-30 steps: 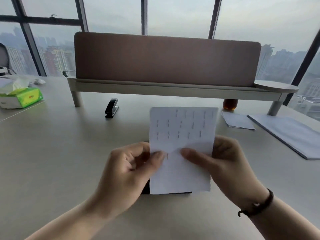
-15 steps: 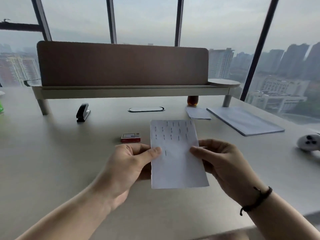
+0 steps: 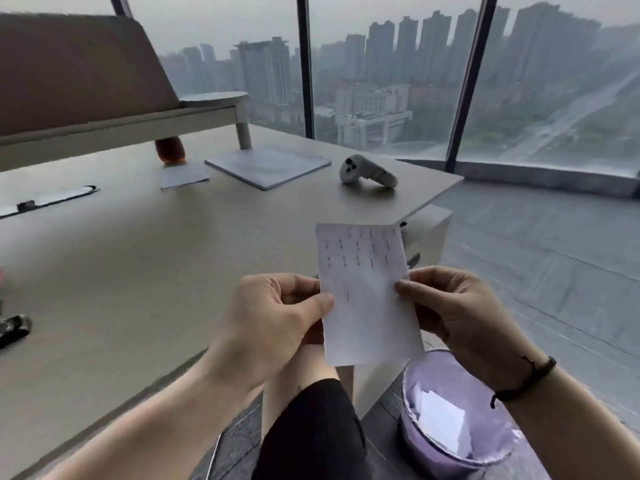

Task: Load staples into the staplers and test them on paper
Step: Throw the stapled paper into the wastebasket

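A white sheet of paper (image 3: 369, 296) with several rows of staples in its upper half is held upright past the desk's right edge. My left hand (image 3: 270, 320) pinches its left edge with thumb on the front. My right hand (image 3: 457, 317) pinches the right edge and wears a dark wristband. A dark stapler (image 3: 12, 329) is partly visible at the far left on the desk (image 3: 138, 271); it is blurred and cut off by the frame.
A purple-lined bin (image 3: 450, 420) with white paper scraps stands on the floor below my right hand. On the desk lie a white controller (image 3: 367, 171), a stack of paper (image 3: 266, 164), a small loose sheet (image 3: 185, 176) and an amber object (image 3: 169, 150) under the shelf.
The view has swung right. Both hands carried the paper rightward off the desk's edge to above the bin. The staple box and far stapler have left the view.
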`<action>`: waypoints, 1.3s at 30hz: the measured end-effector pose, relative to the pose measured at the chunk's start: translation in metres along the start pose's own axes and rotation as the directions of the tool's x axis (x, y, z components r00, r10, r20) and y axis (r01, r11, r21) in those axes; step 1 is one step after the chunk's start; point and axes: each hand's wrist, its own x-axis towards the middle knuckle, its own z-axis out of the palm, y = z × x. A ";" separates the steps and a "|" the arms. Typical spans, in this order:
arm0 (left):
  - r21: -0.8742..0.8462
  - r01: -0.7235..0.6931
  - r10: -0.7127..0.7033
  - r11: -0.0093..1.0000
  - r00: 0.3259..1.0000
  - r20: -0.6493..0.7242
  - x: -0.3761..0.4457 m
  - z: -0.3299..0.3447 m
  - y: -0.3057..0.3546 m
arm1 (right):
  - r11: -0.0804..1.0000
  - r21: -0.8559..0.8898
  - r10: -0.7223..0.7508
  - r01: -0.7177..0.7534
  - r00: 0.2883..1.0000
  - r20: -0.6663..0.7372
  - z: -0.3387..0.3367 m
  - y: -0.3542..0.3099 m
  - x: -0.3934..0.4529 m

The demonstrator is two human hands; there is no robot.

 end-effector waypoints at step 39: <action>0.695 0.161 -0.444 0.701 0.861 0.248 0.173 0.258 -0.356 | 0.651 0.055 0.539 -0.757 0.410 -0.736 -0.306 0.401 0.095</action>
